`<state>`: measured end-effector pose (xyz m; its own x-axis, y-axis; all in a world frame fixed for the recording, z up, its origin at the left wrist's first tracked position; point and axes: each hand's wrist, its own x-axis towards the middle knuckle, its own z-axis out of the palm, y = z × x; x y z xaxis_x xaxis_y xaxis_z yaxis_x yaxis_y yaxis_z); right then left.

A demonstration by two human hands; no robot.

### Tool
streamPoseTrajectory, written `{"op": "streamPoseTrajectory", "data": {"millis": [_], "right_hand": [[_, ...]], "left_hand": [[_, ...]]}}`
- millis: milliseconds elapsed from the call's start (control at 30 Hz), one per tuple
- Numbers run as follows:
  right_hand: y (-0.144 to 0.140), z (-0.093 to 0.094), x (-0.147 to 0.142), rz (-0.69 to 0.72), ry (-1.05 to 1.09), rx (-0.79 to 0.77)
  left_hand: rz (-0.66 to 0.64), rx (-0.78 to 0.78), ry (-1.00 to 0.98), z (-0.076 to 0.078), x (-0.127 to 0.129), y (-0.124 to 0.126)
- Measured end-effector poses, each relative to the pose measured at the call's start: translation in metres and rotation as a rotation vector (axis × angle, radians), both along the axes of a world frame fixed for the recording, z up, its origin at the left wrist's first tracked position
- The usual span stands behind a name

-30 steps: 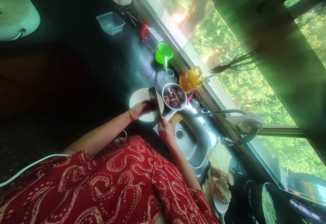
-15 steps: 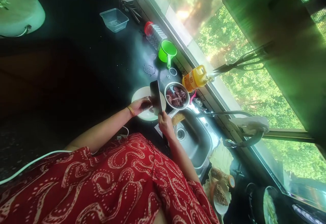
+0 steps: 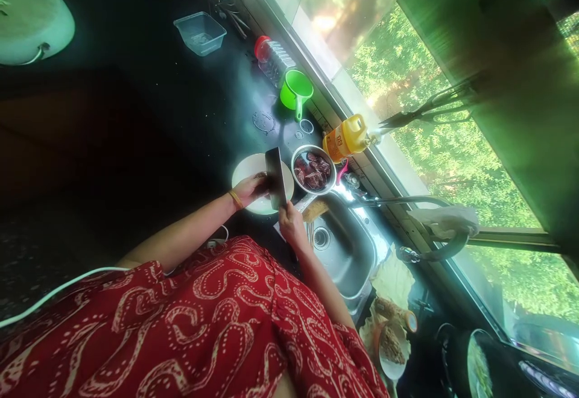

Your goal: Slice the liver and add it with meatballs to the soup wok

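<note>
Cutting over the round white plate (image 3: 244, 167) looks like the step in hand. The right hand (image 3: 292, 224), at the plate's four-to-five o'clock, is closed round the handle of a broad knife (image 3: 276, 175), whose blade crosses the plate's right half, tip toward eleven. The left hand (image 3: 251, 189) lies on the nine o'clock side, fingers bent and close to the blade; I cannot tell whether they pin a piece, as that spot is dark and partly hidden. The bowl (image 3: 294, 175) of dark red pieces (image 3: 313, 172) stands just beside the plate, between two and three o'clock, with the sink (image 3: 350, 256) at four. As I judge it, the next move calls for a steady grip on the knife and left fingertips tucked clear of its edge.
</note>
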<state>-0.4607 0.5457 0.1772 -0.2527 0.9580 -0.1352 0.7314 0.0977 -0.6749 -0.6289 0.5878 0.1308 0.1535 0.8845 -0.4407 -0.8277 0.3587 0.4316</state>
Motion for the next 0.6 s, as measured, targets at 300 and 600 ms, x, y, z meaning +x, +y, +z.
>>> {"op": "streamPoseTrajectory", "data": {"millis": [300,600], "right_hand": [[0.012,-0.018,-0.009,-0.024,0.000,-0.055],[0.008,0.008,0.002,-0.051,0.103,-0.087]], "left_hand": [[-0.004,0.045,-0.009,-0.004,0.003,-0.002],[0.025,-0.088,-0.022,-0.005,-0.012,0.007]]}}
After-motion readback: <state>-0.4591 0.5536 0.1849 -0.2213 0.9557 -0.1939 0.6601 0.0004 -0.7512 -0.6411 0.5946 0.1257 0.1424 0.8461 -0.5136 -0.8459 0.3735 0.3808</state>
